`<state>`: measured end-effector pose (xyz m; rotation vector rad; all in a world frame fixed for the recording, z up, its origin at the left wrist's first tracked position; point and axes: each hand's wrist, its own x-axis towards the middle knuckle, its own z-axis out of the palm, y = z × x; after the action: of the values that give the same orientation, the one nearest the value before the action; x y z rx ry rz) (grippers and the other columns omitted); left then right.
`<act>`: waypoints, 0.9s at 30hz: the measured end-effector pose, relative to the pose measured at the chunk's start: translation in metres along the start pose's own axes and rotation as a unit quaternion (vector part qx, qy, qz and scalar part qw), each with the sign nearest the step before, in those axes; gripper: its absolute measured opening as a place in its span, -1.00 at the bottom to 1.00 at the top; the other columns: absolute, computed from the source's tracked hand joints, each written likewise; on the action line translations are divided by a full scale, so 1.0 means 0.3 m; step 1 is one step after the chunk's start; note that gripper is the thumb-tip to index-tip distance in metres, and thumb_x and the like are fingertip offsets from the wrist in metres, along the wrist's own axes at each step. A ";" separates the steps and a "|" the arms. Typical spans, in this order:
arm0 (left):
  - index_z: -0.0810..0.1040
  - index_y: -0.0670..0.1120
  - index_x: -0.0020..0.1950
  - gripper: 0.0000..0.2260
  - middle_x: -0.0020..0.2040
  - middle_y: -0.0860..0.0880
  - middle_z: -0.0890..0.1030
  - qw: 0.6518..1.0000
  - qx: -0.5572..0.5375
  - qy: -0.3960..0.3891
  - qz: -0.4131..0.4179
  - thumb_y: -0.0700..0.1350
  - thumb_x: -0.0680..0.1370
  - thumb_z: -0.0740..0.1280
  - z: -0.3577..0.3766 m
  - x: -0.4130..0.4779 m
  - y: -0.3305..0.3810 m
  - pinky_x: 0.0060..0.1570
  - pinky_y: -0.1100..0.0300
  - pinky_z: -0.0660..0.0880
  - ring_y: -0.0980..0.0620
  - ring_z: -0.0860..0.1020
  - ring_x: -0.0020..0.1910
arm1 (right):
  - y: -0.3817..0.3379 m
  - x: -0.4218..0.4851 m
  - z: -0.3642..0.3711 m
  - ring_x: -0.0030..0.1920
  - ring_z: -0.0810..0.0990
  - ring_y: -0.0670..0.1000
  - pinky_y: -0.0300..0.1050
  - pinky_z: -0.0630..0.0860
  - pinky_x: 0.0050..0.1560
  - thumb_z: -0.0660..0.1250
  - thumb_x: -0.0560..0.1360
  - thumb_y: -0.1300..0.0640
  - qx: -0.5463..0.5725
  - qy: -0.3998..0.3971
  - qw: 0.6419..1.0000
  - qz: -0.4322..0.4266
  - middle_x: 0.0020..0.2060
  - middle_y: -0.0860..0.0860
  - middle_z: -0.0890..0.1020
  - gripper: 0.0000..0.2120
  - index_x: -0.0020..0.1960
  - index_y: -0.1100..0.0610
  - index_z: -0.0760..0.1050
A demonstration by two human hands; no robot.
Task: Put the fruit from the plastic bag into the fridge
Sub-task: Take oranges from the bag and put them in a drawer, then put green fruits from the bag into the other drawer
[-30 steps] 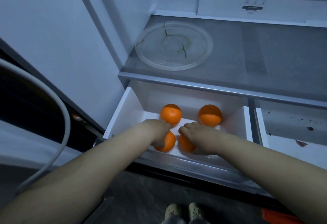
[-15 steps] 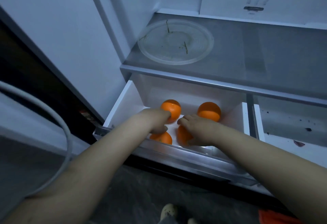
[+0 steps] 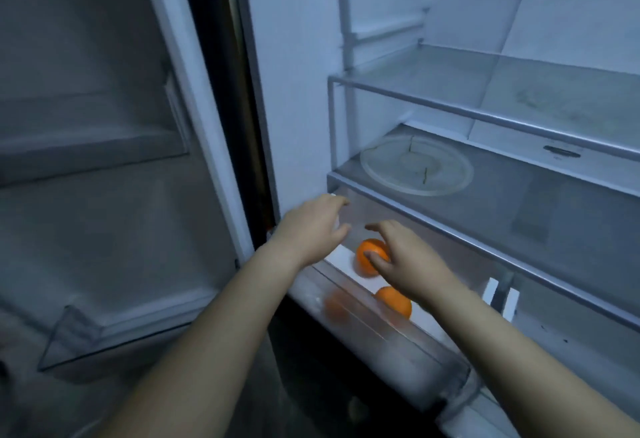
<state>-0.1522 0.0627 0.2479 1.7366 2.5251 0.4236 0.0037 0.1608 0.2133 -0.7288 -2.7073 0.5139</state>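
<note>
I judged stowing nearly done: oranges (image 3: 394, 302) lay in the fridge drawer (image 3: 415, 361), my left grip (image 3: 311, 229) wide and empty above it, right grip (image 3: 408, 264) wide with thumb against one orange, so next I needed to push the drawer shut.

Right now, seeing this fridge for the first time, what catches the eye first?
Bright oranges in the open bottom drawer: the far orange by the right hand, the near orange under its wrist. A clear round plate lies on the grey shelf above.
</note>
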 end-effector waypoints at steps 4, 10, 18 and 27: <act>0.31 0.03 0.41 -0.59 0.35 0.02 0.41 0.998 0.005 0.052 -0.042 0.05 0.57 0.19 -0.082 -0.153 0.008 0.15 0.04 0.42 -0.01 0.42 0.28 | -0.145 -0.012 -0.029 0.30 0.38 -0.03 -0.10 0.40 0.14 0.24 0.53 -0.01 0.007 0.042 0.997 -0.070 0.29 -0.04 0.44 -0.57 0.36 0.05 0.32; 0.28 0.02 0.43 -0.58 0.37 0.01 0.39 0.987 0.044 0.102 -0.118 0.06 0.58 0.16 -0.203 -0.409 -0.053 0.17 0.04 0.37 -0.04 0.39 0.31 | -0.364 -0.040 -0.011 0.23 0.45 0.01 -0.20 0.34 0.01 0.25 0.53 -0.03 0.003 0.046 0.982 -0.185 0.25 -0.01 0.47 -0.57 0.35 0.06 0.33; 0.23 0.03 0.47 -0.54 0.44 0.02 0.33 0.954 0.121 0.123 -0.245 0.13 0.59 0.12 -0.347 -0.848 -0.222 0.29 0.06 0.30 0.02 0.33 0.37 | -0.765 -0.066 0.096 0.30 0.40 0.02 -0.12 0.38 0.19 0.19 0.56 -0.05 0.035 -0.006 0.944 -0.327 0.34 -0.01 0.40 -0.52 0.43 0.07 0.24; 0.34 0.04 0.41 -0.51 0.41 0.03 0.39 0.880 0.172 0.163 -0.411 0.23 0.54 0.10 -0.471 -1.391 -0.461 0.28 0.08 0.30 0.01 0.35 0.38 | -1.278 -0.144 0.261 0.26 0.43 -0.02 -0.12 0.40 0.18 0.16 0.57 -0.09 0.075 -0.073 0.896 -0.432 0.33 -0.01 0.41 -0.54 0.42 0.03 0.25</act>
<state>-0.1512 -0.3960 0.3014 0.4901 3.4062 0.2146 -0.1515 -0.1925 0.2921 0.5827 -2.7130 0.5316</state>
